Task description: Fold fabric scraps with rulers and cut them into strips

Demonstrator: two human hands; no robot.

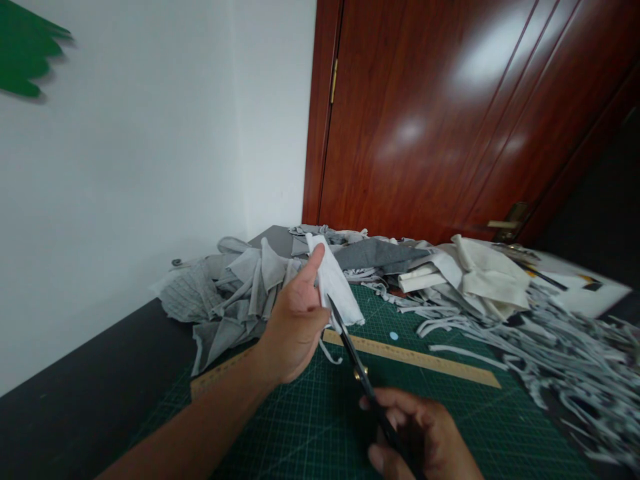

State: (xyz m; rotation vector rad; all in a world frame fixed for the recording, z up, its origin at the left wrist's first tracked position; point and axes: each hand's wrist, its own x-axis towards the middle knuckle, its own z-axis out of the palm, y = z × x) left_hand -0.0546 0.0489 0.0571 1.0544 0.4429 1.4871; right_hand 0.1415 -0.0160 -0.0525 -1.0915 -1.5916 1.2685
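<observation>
My left hand (295, 323) grips a piece of white fabric (339, 283), its thumb pointing up along the near side. Black-handled scissors (363, 377) with a brass-coloured pivot are in my right hand (425, 433), fingers around the handles. Their blades reach up to the lower left edge of the fabric, close to my left fingers. Whether the blades are fully closed is hard to make out. A thin pale strip (331, 353) curls below the fabric, over the green cutting mat (310, 427).
A wooden ruler (425, 359) lies on the mat. Grey cloth pieces (225, 287) are heaped at the left, cream fabric (493, 277) at the back right. Many cut grey strips (565, 347) cover the right side. Behind stand a white wall (150, 133) and a brown door (425, 120).
</observation>
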